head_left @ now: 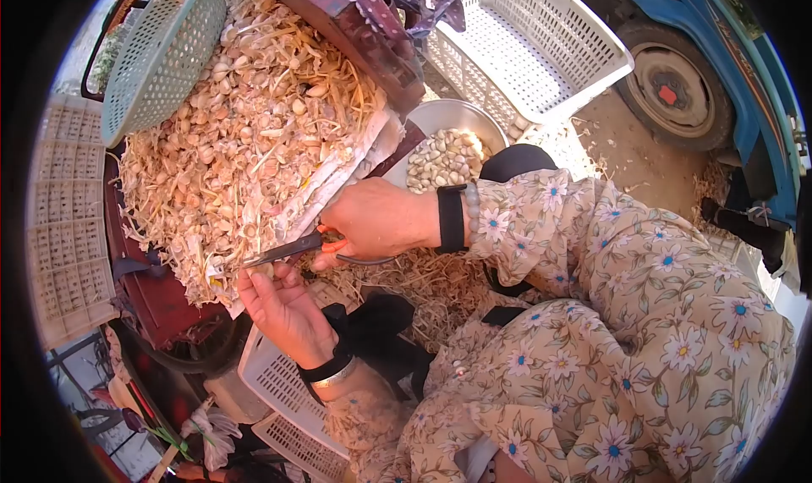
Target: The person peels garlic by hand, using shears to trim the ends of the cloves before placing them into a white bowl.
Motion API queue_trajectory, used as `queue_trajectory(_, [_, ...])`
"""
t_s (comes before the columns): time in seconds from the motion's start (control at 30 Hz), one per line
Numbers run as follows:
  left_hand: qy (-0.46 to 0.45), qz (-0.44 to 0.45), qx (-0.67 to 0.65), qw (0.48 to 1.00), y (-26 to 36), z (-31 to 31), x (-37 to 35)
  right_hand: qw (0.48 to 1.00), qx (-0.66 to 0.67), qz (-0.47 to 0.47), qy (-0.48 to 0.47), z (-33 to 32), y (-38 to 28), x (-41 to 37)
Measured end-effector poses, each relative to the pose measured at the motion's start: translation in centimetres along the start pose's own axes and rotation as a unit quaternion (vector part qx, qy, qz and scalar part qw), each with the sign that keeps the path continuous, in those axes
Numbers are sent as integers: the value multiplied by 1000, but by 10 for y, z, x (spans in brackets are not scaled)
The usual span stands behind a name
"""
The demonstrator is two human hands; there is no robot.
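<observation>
The right hand (372, 221) grips orange-handled scissors (292, 248) at the edge of the garlic pile (245, 136). The left hand (283, 310) cups palm-up beneath the blades; whether it holds a bulb I cannot tell.

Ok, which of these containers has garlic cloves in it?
The round metal bowl just beyond the right hand, holding pale cloves; the white crate beside it is bare, the green basket lies tipped over.

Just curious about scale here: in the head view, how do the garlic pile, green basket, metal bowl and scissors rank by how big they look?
1. garlic pile
2. green basket
3. metal bowl, partly hidden, so less sure
4. scissors
</observation>
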State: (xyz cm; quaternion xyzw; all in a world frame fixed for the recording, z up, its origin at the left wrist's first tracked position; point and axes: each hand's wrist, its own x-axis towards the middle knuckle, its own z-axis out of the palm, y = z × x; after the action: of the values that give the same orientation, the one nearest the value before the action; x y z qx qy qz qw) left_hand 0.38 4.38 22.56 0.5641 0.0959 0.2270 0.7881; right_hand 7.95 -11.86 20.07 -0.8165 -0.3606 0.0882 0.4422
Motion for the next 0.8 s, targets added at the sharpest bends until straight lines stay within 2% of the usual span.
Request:
queue_trajectory(0.1, [2, -10, -12, 1000, 8, -3, -2, 990, 131, -33, -30, 1, -5, 0])
queue_trajectory(0.2, [4, -5, 3, 1000, 18, -9, -7, 986, 164, 0, -9, 19, 9, 12])
queue_trajectory(0.3, [9, -7, 40, 999, 34, -23, -14, 954, 254, 123, -102, -5, -1, 13])
queue_trajectory(0.33, [15, -4, 56, 998, 42, -33, -16, 978, 187, 80, -53, 2, 3, 14])
queue_trajectory(0.4, [15, 0, 101, 995, 60, -58, -18, 983, 165, 67, -45, 5, 5, 15])
queue_trajectory(0.5, [100, -44, 282, 953, 89, -109, -26, 986, 152, 58, -22, 2, 8, 13])
queue_trajectory(0.57, [128, -111, 357, 918, 105, -164, -37, 986, 160, 55, 0, 2, 9, 13])
queue_trajectory(0.63, [205, -167, 448, 854, 119, -217, -50, 984, 171, 49, 23, 0, 12, 14])
queue_trajectory(0.67, [218, -170, 436, 856, 123, -237, -56, 983, 172, 54, 21, -1, 11, 15])
queue_trajectory(0.77, [195, -145, 385, 891, 123, -202, -69, 980, 182, 72, 21, 0, 10, 17])
queue_trajectory(0.8, [158, -154, 379, 899, 116, -179, -70, 978, 192, 75, 28, 2, 9, 17])
